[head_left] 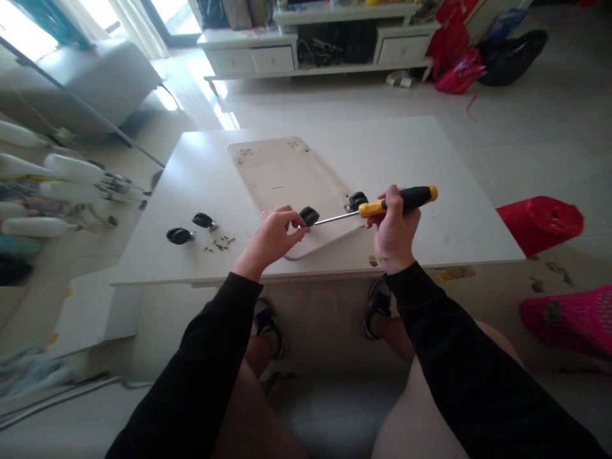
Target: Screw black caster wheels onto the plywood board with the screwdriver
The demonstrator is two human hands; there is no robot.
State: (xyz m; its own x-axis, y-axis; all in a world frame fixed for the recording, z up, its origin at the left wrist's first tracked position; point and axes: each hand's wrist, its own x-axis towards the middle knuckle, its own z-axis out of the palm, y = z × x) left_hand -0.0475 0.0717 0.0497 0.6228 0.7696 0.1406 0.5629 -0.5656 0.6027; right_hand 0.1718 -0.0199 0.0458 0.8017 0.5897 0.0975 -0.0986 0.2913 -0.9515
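Observation:
A pale wooden board with rounded corners lies on a low white table. My left hand pinches a black caster wheel at the board's near end. My right hand grips a yellow and black screwdriver, its metal shaft pointing left to the base of that wheel. A second caster sits on the board's right edge, just behind the shaft. Two more loose casters lie on the table at the left, beside several small screws.
A red plastic stool and a pink basket stand on the floor at the right. A white TV cabinet lines the far wall, with red bags beside it. A rack with white bottles stands at the left.

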